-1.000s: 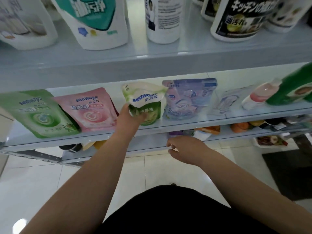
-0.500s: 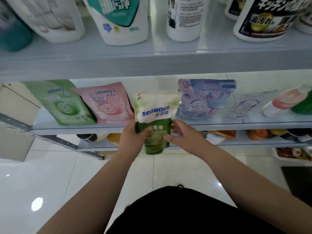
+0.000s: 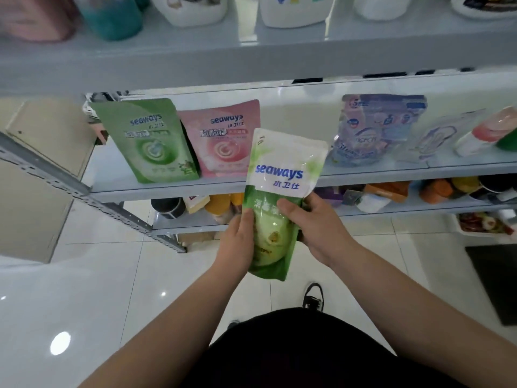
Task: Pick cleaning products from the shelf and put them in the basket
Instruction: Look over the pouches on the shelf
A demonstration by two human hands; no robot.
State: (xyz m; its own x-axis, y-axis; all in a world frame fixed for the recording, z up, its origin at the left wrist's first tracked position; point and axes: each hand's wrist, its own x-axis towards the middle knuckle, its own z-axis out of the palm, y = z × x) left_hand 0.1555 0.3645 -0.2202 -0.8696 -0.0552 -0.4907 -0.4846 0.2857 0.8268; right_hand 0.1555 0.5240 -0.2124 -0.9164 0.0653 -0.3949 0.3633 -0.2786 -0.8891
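The green-and-white pouch point(image 3: 282, 169) is off the shelf point(image 3: 167, 191) and held in the air in front of it, between both hands. Its long axis runs nearly upright, the top leaning a little to the right, with the printed face toward the person. The left hand point(image 3: 237, 242) grips the lower left edge with its fingers wrapped behind. The right hand point(image 3: 316, 228) grips the lower right side with its thumb across the front. All the grip sits on the bottom half, and the top half stands free above the fingers. The basket is out of sight, so I cannot tell which hand is nearer to it.
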